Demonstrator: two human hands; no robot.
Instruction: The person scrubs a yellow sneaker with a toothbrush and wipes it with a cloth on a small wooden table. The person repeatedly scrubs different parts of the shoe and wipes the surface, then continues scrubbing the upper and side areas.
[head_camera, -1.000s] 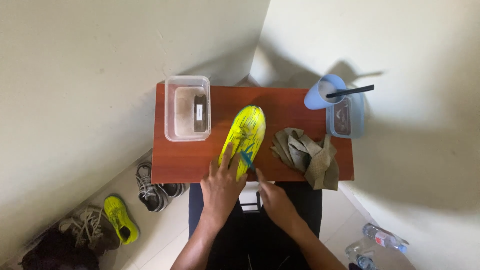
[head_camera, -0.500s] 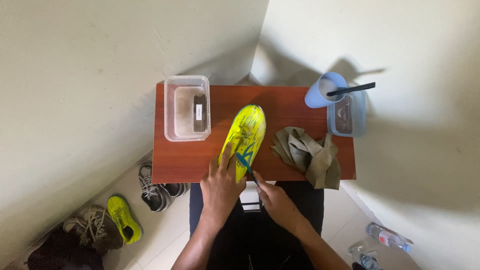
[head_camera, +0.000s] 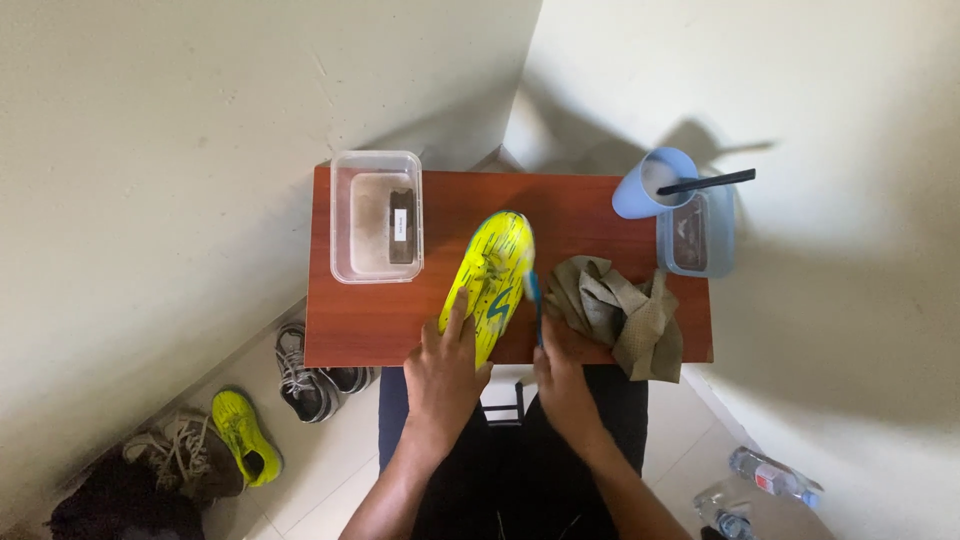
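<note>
Worn shoes (head_camera: 190, 455), one neon yellow, lie on the floor at left below a small red-brown table (head_camera: 380, 325). On its left end stands a clear plastic tub (head_camera: 376, 215) with a dark block inside. At centre, a neon-yellow sneaker (head_camera: 490, 280) lies with its long axis running away from the person, heel nearest; the left hand (head_camera: 445, 370) clasps that heel end. Just beside the shoe, the right hand (head_camera: 562, 385) grips a blue-handled brush (head_camera: 534, 300), its head touching the shoe's right flank. Further right lie a crumpled olive cloth (head_camera: 615, 310), a blue cup (head_camera: 655, 182) and a small container (head_camera: 695, 235).
</note>
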